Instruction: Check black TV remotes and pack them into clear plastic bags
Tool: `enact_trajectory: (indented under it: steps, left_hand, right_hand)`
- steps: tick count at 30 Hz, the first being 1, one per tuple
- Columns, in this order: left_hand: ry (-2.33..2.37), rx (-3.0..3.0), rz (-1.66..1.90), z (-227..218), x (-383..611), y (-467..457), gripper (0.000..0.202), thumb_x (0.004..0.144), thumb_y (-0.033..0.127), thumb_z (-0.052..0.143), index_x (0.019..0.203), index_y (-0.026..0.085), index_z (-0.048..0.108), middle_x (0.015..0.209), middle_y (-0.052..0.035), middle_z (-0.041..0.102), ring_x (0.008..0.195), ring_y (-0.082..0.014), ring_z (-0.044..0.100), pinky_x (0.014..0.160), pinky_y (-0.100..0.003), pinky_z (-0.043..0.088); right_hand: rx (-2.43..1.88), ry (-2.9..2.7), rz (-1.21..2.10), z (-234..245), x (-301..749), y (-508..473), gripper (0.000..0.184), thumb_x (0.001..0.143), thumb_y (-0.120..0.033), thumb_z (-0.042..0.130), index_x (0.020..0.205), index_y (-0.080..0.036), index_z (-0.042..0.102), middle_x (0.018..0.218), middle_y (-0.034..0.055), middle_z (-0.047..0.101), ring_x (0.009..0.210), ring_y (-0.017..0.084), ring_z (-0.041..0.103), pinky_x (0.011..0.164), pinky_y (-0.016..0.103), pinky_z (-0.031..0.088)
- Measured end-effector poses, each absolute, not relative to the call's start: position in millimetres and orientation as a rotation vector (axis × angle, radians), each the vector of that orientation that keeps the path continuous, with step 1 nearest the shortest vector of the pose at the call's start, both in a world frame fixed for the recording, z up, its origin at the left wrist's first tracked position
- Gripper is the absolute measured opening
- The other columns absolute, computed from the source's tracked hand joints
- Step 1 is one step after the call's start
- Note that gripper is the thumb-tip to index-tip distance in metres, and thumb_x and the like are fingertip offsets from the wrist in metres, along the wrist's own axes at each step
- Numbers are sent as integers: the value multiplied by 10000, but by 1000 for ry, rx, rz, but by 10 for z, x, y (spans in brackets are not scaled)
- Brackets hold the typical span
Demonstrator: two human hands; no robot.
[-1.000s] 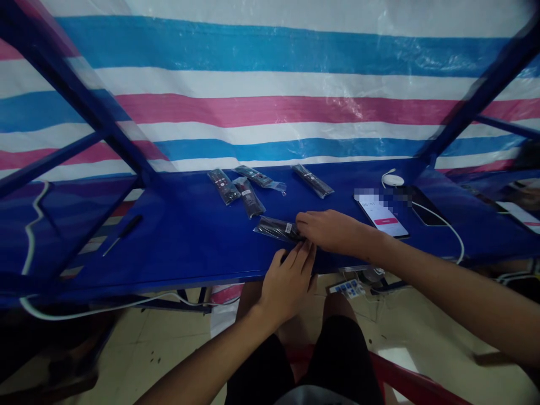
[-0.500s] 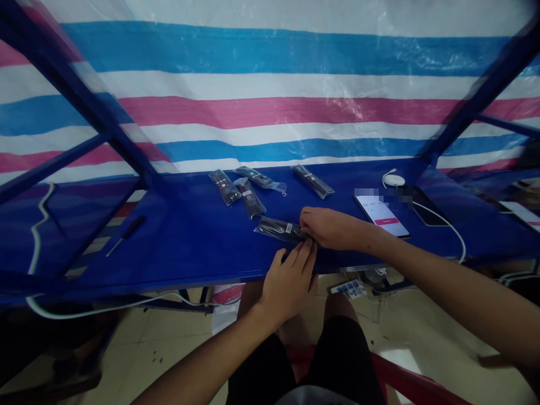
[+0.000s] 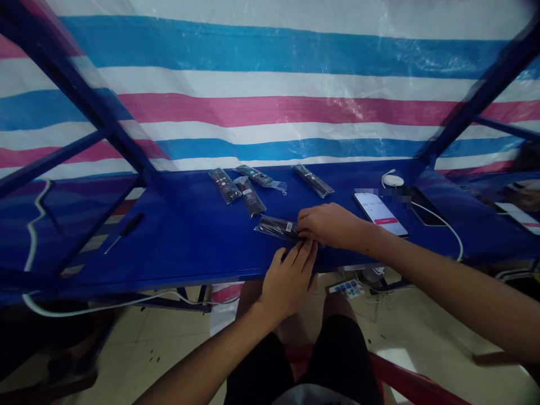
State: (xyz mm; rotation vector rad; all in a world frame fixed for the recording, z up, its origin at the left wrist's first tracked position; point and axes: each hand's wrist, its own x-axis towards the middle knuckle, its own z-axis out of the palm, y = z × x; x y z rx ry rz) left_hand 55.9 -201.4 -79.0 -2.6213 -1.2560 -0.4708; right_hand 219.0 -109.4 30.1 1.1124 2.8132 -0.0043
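fingers of right hand pinch bagged remote, label unreadable; grip of left hand unclear

Striped sheeting at twelve o'clock, behind a blue table.
At nine, a screwdriver lies on the tabletop; at three, a lit phone beside a dark phone; between four and five, a power strip shows below.
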Motion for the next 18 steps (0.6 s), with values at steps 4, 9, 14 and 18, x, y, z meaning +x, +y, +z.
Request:
enact_trajectory:
  steps: [4, 9, 14, 18]
  left_hand:
    - [-1264, -2629, -517, -794, 567, -2018, 552, 1011, 375, 532, 1493, 106, 518, 1475, -146, 600, 1310, -277, 548, 1034, -444, 421]
    - [-1317, -2647, -558, -762, 584, -2025, 525, 979, 358, 582, 1444, 115, 558, 1409, -169, 623, 1244, -282, 589, 1026, -442, 420]
    - [-1295, -2678, -492, -712, 590, -2020, 515, 989, 332, 569, 1448, 98, 544, 1380, -173, 619, 1249, -291, 573, 1011, -447, 427]
    - [-1278, -2691, -460, -695, 593, -2013, 509, 987, 312, 569, 1449, 99, 541, 1329, -171, 632, 1205, -299, 580, 971, -447, 441]
  right_hand:
    - [1065, 2784, 132, 323, 2115, -1199, 164, 960, -89, 591, 935, -153, 740, 1059, 100, 734, 878, 214, 706, 535, 261, 318]
    - [1029, 2793, 234, 231, 2125, -1259, 176, 959, -72, 570, 1060, -125, 704, 1131, 135, 700, 908, 228, 706, 527, 277, 338]
    - [1128, 2842, 151, 75, 2196, -1198, 139, 988, -129, 549, 1070, -122, 661, 1112, 128, 678, 878, 216, 686, 560, 291, 372]
    - [1197, 2848, 97, -2, 2222, -1159, 137, 1001, -161, 533, 1069, -114, 643, 1098, 134, 667, 867, 214, 674, 604, 297, 400]
